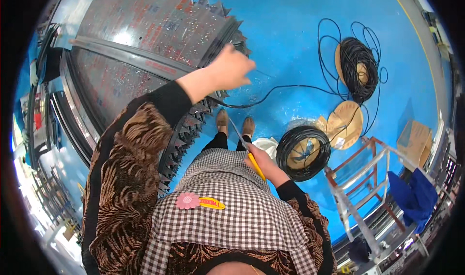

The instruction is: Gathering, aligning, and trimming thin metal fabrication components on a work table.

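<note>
My left hand [227, 67] reaches over the right edge of a large stack of long dark profiles [135, 76] with jagged, angled ends. Its fingers look curled together; what they hold, if anything, is too small to make out. Just below that hand, a black cord [271, 92] runs from the stack's edge toward a coil on the right. In front of my checked apron, my right hand [265, 162] grips yellow-handled scissors [256, 167]. Their blades point up and to the left, toward the stack, apart from the cord.
On the blue floor to the right lie a loose black coil [358, 64] and a tighter black coil [302, 154], with round cardboard discs [345, 125] between them. A metal frame [363, 188] with blue cloth [411, 197] stands at lower right, near a cardboard box [414, 141].
</note>
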Available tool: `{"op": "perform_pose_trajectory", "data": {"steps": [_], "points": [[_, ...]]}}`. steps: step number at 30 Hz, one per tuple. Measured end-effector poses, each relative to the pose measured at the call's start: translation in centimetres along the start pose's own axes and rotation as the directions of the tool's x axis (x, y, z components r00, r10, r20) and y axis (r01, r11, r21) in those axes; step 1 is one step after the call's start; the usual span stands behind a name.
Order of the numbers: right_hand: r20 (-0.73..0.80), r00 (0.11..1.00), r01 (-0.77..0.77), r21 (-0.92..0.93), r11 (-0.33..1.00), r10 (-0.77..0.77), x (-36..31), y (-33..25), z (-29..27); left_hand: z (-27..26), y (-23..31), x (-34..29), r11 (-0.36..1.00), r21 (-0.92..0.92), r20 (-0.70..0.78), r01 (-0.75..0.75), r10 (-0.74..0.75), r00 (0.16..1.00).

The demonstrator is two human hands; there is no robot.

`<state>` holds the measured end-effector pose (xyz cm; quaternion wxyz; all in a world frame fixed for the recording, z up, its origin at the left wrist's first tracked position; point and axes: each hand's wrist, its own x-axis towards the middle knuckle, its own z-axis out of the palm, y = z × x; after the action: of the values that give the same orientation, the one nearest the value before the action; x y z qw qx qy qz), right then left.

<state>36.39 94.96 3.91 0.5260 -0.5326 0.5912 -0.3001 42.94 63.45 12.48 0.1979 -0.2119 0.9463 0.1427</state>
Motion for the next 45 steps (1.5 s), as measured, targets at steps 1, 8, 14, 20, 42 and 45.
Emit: {"op": "perform_pose_trajectory", "data": {"steps": [1,8,14,20,42,45], "points": [[-0.003,1.0,-0.007,0.012,1.0,0.007,0.5,0.0,0.7,2.0,0.6,1.2,0.993,-0.063,0.099,-0.099,0.105,0.99],[0.052,0.976,-0.216,0.308,0.927,0.211,3.7,1.3,3.0,6.5,2.7,5.0,0.95,-0.312,0.63,-0.024,0.226,0.743],[0.035,0.987,-0.158,0.264,0.951,0.155,4.8,0.2,2.5,7.1,2.5,4.0,0.919,-0.394,0.639,0.0,0.274,0.719],[-0.042,0.994,-0.092,0.217,0.972,0.103,5.0,0.2,2.6,6.9,2.6,4.2,0.907,-0.42,0.603,0.017,0.265,0.753],[-0.027,0.994,-0.09,0.343,0.935,0.105,6.1,1.9,3.8,8.8,2.1,4.6,0.887,-0.462,0.533,0.007,0.272,0.801],[-0.082,0.993,-0.067,0.225,0.972,0.088,5.8,0.4,2.6,8.6,2.3,4.8,0.892,-0.452,0.533,-0.016,0.284,0.797]]}}
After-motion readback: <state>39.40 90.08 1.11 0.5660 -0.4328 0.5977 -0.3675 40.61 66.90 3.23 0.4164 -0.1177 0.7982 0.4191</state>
